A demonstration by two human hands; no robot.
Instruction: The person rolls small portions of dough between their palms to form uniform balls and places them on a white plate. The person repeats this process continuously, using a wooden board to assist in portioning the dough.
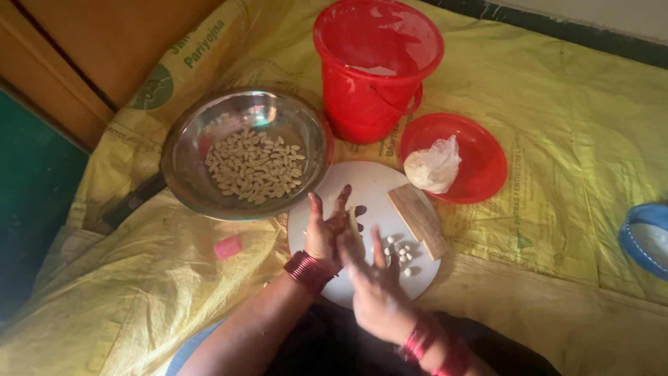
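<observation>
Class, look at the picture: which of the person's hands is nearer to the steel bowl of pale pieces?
Left. The left hand is just below the steel bowl's near rim, over the white board. The right hand is lower and farther right, beside the small white pieces.

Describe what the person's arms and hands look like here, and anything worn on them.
Both forearms are bare, with no sleeves showing. The left hand has a stack of red bangles at the wrist, and the right hand has a similar stack of red bangles at its wrist. Fingertips on the left hand look stained dark reddish. No rings or gloves are visible; the picture is slightly blurred.
</observation>
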